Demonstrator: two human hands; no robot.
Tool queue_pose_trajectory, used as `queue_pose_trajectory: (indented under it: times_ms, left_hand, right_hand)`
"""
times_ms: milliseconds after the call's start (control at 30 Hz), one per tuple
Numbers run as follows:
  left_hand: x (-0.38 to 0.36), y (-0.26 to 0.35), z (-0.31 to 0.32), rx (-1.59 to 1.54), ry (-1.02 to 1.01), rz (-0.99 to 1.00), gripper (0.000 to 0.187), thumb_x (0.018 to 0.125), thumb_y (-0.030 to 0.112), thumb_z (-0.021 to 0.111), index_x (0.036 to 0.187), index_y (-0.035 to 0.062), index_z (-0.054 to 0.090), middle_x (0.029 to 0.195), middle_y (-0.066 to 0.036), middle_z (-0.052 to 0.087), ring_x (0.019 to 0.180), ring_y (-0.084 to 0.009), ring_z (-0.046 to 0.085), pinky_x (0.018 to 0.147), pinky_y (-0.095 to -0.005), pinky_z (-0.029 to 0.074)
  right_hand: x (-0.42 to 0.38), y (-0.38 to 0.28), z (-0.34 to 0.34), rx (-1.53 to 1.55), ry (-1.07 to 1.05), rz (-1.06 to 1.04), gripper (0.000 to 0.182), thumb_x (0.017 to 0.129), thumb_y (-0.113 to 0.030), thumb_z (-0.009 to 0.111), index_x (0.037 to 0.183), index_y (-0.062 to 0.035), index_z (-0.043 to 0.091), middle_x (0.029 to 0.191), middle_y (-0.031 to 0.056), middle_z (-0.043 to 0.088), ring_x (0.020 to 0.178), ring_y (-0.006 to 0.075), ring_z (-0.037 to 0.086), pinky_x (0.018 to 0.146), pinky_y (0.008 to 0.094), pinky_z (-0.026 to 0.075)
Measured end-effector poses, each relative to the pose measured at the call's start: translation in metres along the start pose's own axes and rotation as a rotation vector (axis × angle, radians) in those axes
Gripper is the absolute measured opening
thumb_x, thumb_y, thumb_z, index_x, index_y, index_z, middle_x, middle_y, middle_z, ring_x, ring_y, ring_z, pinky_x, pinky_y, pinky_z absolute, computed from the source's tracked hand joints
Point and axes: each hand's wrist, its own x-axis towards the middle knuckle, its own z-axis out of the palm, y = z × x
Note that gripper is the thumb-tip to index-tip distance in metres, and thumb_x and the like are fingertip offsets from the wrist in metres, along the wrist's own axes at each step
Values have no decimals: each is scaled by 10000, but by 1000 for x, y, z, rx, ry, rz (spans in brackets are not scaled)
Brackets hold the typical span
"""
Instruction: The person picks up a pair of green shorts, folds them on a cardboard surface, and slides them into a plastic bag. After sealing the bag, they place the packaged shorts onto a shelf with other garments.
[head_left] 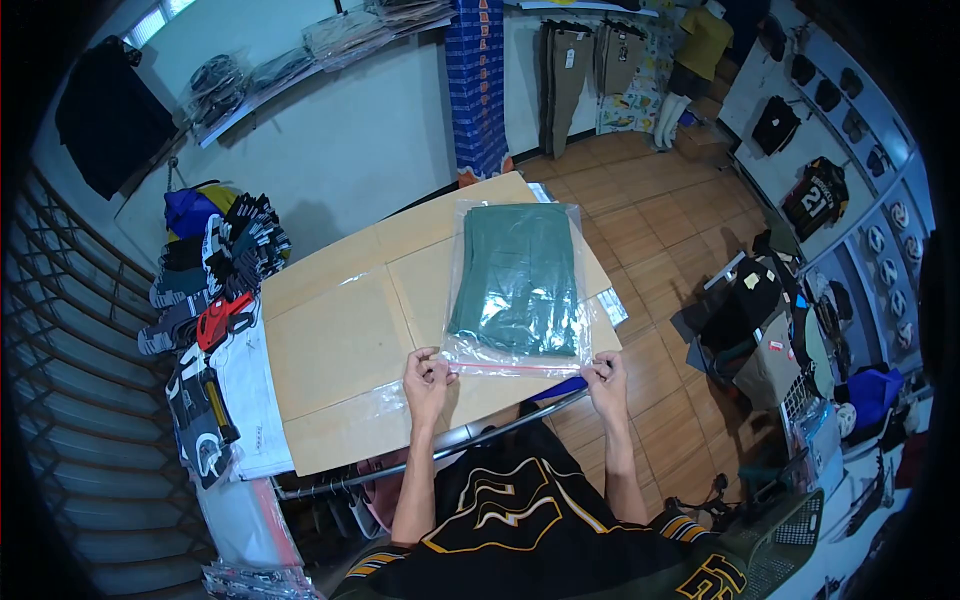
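A clear plastic zip bag (510, 362) lies on the cardboard sheet (345, 335), with a folded green garment (520, 275) inside it. Along the bag's near edge runs a red zip strip. My left hand (428, 375) pinches the left end of that edge between thumb and fingers. At the opposite end, my right hand (604, 378) grips the right corner in the same way. The edge is stretched straight between both hands, and light glints off the plastic over the garment.
Socks in a pile (255, 240) and a red tool-like item (222, 320) sit left of the cardboard. A metal rail (460, 440) curves under its near edge. Tiled floor (650, 260) lies to the right, with a cluttered counter (765, 370) beyond. Trousers hang (568, 80) at the back wall.
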Motion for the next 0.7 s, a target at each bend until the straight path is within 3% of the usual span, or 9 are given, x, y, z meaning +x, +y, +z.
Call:
queue_pose_trajectory:
  times_ms: [133, 333, 633, 700]
  left_hand:
    - [1, -5, -2, -3, -2, 18, 300, 960, 28, 636, 1224, -14, 500, 920, -101, 643, 805, -156, 686, 670, -272, 617]
    - [0, 6, 0, 10, -14, -38, 296, 959, 19, 630, 1223, -14, 500, 899, -93, 633, 800, -159, 685, 677, -275, 620]
    - [-1, 0, 4, 73, -27, 12, 317, 951, -6, 615, 1242, -3, 487, 913, -100, 640, 804, -159, 689, 656, -269, 600]
    - [-2, 4, 6, 74, -23, -9, 323, 954, 6, 615, 1250, 6, 486, 914, -100, 645, 806, -156, 690, 650, -263, 587]
  right_hand:
    - [4, 13, 1, 10, 21, -103, 330, 879, -8, 690, 1120, -49, 468, 865, 82, 680, 663, 88, 572, 513, 222, 425]
    - [0, -4, 5, -16, -1, 70, 325, 866, -8, 691, 1094, -48, 463, 823, 73, 657, 630, 95, 556, 487, 236, 418]
    - [3, 12, 13, 42, 66, -63, 451, 831, 35, 683, 1163, -66, 395, 865, 96, 653, 611, 108, 555, 484, 246, 422]
    - [1, 0, 14, 64, 65, 4, 454, 829, 94, 649, 1188, -33, 401, 876, 115, 647, 785, 126, 617, 638, 243, 469]
